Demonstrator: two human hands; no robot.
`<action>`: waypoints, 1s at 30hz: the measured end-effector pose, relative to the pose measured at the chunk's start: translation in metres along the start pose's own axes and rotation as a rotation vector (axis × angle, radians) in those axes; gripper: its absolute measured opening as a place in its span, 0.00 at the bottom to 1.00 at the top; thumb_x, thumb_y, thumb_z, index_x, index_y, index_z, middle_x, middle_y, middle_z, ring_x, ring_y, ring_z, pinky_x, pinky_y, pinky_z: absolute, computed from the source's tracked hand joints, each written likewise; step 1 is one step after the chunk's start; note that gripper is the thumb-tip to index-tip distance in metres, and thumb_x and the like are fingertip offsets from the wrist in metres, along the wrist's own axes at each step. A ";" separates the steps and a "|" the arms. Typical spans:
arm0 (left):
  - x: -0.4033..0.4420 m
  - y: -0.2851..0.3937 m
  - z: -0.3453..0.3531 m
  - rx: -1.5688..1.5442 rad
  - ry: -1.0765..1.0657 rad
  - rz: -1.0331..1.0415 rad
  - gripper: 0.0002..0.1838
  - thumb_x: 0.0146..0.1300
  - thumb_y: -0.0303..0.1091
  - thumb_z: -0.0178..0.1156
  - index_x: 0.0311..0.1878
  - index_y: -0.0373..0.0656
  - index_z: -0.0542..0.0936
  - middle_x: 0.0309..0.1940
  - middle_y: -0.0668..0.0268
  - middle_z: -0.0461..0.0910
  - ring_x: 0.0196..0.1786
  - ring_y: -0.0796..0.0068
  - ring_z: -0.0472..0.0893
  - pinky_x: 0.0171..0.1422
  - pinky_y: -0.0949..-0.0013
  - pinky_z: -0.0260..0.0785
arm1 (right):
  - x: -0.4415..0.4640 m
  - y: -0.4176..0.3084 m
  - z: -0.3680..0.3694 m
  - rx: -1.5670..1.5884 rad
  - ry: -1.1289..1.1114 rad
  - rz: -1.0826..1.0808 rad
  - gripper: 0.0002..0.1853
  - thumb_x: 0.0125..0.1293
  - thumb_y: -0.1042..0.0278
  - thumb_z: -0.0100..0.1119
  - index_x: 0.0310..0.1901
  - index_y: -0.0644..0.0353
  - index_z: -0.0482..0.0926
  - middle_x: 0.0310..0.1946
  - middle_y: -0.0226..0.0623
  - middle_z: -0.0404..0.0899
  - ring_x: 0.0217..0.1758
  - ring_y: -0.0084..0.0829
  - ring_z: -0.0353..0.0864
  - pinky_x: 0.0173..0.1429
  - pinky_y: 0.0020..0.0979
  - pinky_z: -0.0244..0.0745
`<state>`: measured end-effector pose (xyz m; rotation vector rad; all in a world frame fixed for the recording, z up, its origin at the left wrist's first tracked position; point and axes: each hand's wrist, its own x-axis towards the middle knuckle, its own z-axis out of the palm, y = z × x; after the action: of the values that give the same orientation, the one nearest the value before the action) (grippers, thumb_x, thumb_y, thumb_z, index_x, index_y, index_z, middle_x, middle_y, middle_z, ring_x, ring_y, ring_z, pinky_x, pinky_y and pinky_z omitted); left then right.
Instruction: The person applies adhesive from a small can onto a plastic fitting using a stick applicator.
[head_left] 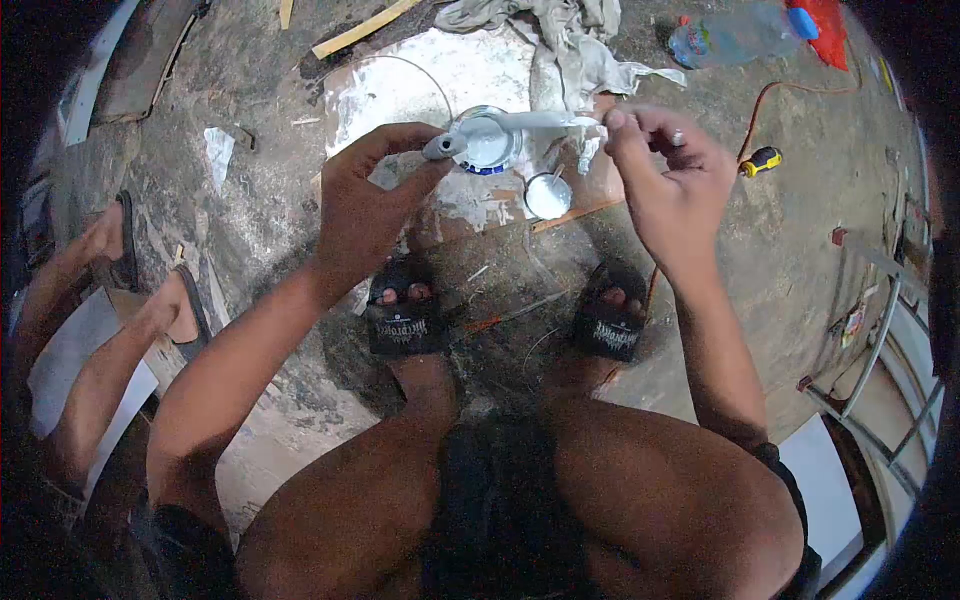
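Note:
My left hand is closed, thumb and fingers pinching a pale, rounded piece with a dark hole in its end. Between my hands a long whitish piece reaches across to my right hand, whose thumb and fingers close on its right end. I cannot tell whether the two pale parts are one object. Below them an open can of white paint stands on a paint-smeared board. A round, white-coated lid lies just right of the can.
A crumpled grey cloth lies at the back, near a plastic bottle. A yellow-black screwdriver and an orange cord are at right. Wood strips lie behind. Another person's feet are at left; metal frames stand at right.

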<state>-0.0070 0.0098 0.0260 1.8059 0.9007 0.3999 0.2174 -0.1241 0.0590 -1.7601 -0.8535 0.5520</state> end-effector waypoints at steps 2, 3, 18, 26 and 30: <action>0.002 0.001 -0.001 -0.001 -0.010 0.023 0.13 0.60 0.24 0.69 0.48 0.36 0.83 0.46 0.62 0.85 0.51 0.74 0.82 0.61 0.67 0.73 | 0.000 0.000 -0.003 -0.022 0.013 -0.033 0.08 0.63 0.70 0.67 0.35 0.67 0.86 0.22 0.26 0.79 0.27 0.14 0.72 0.34 0.20 0.69; 0.003 0.002 -0.001 -0.002 -0.014 0.034 0.13 0.60 0.24 0.69 0.49 0.37 0.83 0.46 0.62 0.85 0.51 0.73 0.82 0.61 0.67 0.73 | 0.000 0.001 -0.004 -0.034 0.019 -0.051 0.08 0.64 0.69 0.67 0.35 0.66 0.86 0.22 0.26 0.79 0.27 0.14 0.72 0.33 0.20 0.69; 0.005 0.001 -0.001 0.002 -0.009 -0.011 0.14 0.60 0.24 0.70 0.50 0.36 0.83 0.46 0.62 0.85 0.51 0.74 0.82 0.62 0.68 0.73 | -0.006 -0.005 -0.004 0.074 0.124 -0.083 0.05 0.62 0.73 0.69 0.35 0.66 0.86 0.23 0.27 0.81 0.27 0.14 0.75 0.34 0.21 0.71; 0.005 0.002 0.000 -0.031 -0.010 -0.010 0.15 0.60 0.24 0.70 0.50 0.36 0.83 0.46 0.62 0.85 0.51 0.73 0.82 0.61 0.67 0.73 | -0.006 -0.012 -0.007 0.046 0.123 -0.113 0.05 0.61 0.74 0.68 0.35 0.66 0.86 0.25 0.30 0.82 0.28 0.16 0.76 0.35 0.20 0.71; 0.006 0.002 0.002 -0.060 -0.016 -0.032 0.15 0.59 0.24 0.71 0.50 0.36 0.83 0.46 0.62 0.85 0.52 0.73 0.82 0.61 0.67 0.74 | -0.008 -0.015 -0.005 0.092 0.131 -0.130 0.04 0.61 0.75 0.69 0.35 0.66 0.86 0.26 0.31 0.83 0.29 0.16 0.76 0.36 0.21 0.72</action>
<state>-0.0008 0.0121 0.0261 1.7356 0.8960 0.3874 0.2122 -0.1304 0.0748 -1.6254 -0.8311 0.3804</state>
